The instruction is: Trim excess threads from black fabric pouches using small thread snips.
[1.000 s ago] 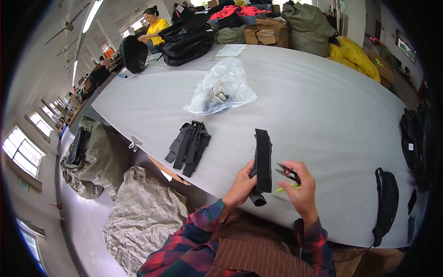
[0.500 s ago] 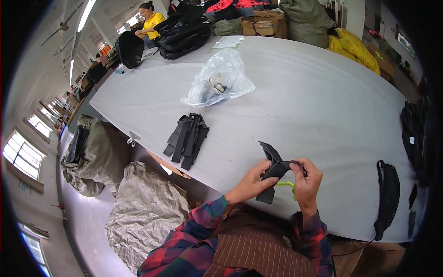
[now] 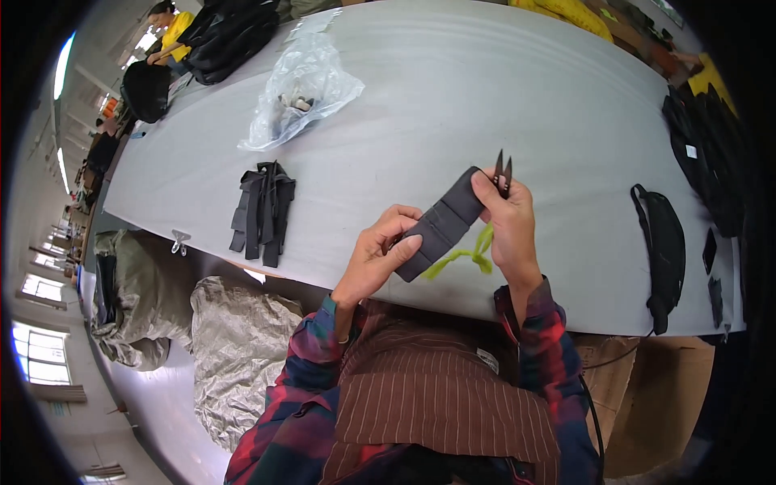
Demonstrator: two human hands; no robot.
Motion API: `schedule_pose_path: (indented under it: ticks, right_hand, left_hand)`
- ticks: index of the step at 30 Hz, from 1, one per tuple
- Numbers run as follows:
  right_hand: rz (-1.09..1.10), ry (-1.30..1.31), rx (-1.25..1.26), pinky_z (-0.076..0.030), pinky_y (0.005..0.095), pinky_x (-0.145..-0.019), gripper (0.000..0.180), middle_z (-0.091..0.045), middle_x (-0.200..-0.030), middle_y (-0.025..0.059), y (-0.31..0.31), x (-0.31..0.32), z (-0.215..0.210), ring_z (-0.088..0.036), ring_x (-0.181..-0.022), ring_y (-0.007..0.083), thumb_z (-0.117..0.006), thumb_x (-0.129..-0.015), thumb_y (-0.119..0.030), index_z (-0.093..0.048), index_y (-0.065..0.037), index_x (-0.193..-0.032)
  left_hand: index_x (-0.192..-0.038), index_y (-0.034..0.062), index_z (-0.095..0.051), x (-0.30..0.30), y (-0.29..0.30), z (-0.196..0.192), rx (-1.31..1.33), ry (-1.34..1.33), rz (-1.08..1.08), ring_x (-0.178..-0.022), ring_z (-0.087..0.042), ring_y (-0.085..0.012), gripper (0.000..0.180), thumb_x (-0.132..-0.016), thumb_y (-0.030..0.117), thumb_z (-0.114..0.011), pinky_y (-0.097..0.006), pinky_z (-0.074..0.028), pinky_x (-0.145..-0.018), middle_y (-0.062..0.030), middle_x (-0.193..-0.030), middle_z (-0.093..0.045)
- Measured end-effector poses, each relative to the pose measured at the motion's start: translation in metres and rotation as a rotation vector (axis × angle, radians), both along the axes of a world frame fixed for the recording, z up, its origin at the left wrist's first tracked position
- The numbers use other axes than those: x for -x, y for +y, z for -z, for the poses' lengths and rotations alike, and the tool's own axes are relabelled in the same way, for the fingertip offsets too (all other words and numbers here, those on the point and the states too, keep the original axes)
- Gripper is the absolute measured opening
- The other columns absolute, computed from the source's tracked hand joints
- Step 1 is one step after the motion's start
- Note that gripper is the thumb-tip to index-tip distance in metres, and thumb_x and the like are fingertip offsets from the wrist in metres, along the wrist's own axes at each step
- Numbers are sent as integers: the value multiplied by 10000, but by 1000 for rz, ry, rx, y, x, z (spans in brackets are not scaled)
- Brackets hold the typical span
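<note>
A dark grey fabric strip [image 3: 441, 224] with crosswise seams is stretched at a slant between my hands, above the grey table. My left hand [image 3: 373, 252] grips its lower end between thumb and fingers. At the upper end, my right hand [image 3: 509, 218] pinches the strip under the thumb and also holds thread snips [image 3: 503, 173], whose points stick up past the fingers. A yellow-green cord [image 3: 459, 256] hangs by the right palm, below the strip. To the left lies a pile of similar dark strips [image 3: 263, 213].
A clear plastic bag [image 3: 319, 85] with small items lies on the table [image 3: 485, 81]. A black pouch [image 3: 665, 259] and black bags [image 3: 702, 145] are at the right. A metal clip [image 3: 179, 242] is on the left edge, near sacks [image 3: 145, 283]. A person in yellow [image 3: 175, 36] works far left.
The strip, folded and twisted before, is now spread flat and slanting. My right hand has risen, and the snips' points now show. The view has tilted down and shifted right.
</note>
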State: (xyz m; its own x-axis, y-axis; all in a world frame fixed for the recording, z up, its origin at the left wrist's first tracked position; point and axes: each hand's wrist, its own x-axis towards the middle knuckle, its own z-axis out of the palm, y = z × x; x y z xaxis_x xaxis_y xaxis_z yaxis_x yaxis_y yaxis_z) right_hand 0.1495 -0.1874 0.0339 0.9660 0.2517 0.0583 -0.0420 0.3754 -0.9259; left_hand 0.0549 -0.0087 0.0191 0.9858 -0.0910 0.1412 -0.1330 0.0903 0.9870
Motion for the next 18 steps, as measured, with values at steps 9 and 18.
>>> schedule_pose_path:
  ticks: [9, 18]
  right_hand:
    - [141, -283, 254, -420, 213, -664, 133, -589, -756, -14, -16, 19, -10, -513, -697, 77, -661, -861, -134, -656, -19, -928]
    - [-59, -534, 597, -449, 287, -626, 157, -657, -784, 44, -31, 23, 1, -576, -687, 183, -705, -780, -127, -674, -64, -920]
  left_hand:
    - [-1022, -32, -611, -3, -5, 9, 63, 2, -132, -875, -542, -78, 182, -944, 120, -549, -212, -453, -737, -32, -1048, -541]
    - [-1138, -3, -561, -2, -3, 3, 94, 160, -91, -718, -608, -74, 225, -961, 133, -528, -223, -507, -621, -45, -870, -649]
